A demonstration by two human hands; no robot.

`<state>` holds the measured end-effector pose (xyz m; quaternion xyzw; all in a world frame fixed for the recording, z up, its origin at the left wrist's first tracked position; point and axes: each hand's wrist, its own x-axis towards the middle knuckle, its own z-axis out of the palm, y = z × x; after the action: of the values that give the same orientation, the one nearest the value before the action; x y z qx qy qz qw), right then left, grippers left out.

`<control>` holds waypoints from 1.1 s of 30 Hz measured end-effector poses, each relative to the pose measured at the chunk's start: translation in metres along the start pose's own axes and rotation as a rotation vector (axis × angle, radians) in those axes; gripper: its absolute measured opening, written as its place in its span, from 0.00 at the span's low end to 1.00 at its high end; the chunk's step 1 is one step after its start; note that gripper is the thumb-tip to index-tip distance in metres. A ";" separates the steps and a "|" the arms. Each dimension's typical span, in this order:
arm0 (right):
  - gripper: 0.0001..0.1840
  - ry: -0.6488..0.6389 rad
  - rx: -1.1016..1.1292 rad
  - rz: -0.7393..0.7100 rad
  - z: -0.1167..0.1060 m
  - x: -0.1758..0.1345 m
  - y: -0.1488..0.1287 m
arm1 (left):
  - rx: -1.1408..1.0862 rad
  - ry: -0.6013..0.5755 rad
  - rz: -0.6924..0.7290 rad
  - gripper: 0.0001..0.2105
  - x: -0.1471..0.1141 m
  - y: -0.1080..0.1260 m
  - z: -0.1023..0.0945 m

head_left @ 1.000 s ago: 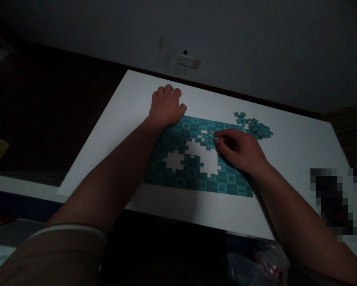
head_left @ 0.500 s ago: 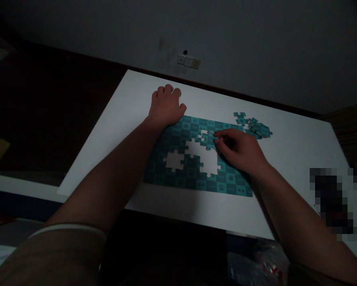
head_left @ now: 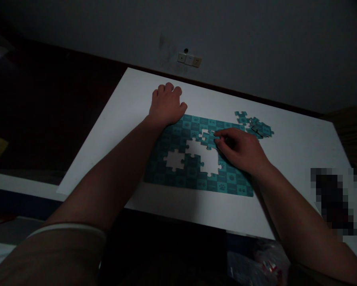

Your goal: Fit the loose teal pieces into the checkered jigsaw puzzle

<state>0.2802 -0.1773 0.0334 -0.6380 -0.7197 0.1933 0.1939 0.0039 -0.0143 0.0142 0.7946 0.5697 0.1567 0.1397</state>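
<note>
A teal jigsaw puzzle [head_left: 235,187], checkered with paw prints, lies mostly assembled on the white table [head_left: 220,210]. White gaps show through its middle, one to the left and a larger one on the right. My right hand [head_left: 242,149] pinches a puzzle piece [head_left: 208,140] between thumb and finger at the upper part of the larger gap. Whether the piece is seated against its neighbours I cannot tell. My left hand [head_left: 165,104] rests palm down over the puzzle's far left corner, fingers apart and slightly bent, holding nothing visible. The left forearm covers part of the puzzle's left side.
A small pile of loose puzzle pieces [head_left: 260,128] lies beyond the puzzle at the right. A pixelated dark object [head_left: 332,202] is at the table's right. Behind the table, a wall [head_left: 250,51] carries sockets [head_left: 189,60]. Clear plastic bags [head_left: 253,268] lie below the near edge.
</note>
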 end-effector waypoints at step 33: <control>0.14 0.015 -0.021 -0.097 0.004 0.000 0.011 | 0.026 -0.009 0.009 0.24 0.001 -0.001 0.000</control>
<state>0.2874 -0.1758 0.0240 -0.6058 -0.7504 0.1711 0.2016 0.0033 -0.0132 0.0141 0.7996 0.5675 0.1462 0.1315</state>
